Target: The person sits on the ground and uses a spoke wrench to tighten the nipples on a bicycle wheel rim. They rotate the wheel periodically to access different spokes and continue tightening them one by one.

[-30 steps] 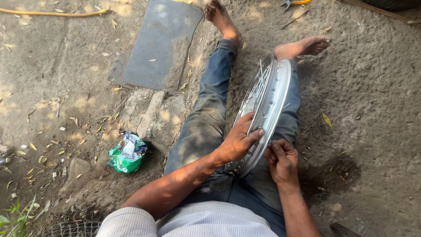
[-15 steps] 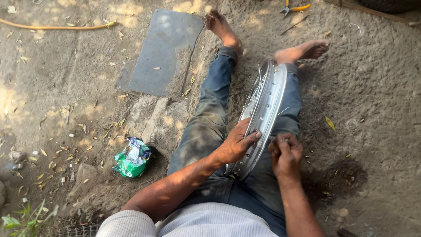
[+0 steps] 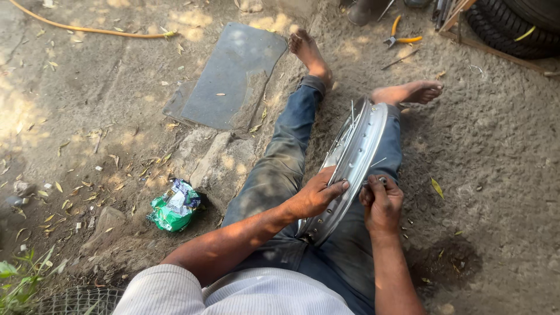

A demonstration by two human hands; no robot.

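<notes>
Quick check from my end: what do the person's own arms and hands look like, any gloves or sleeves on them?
No gloves: the left hand and the right hand are bare, with no rings or watch that I can see. Both forearms are uncovered. A short-sleeved, white, finely striped shirt covers the shoulders, its left sleeve ending above the elbow.
</notes>
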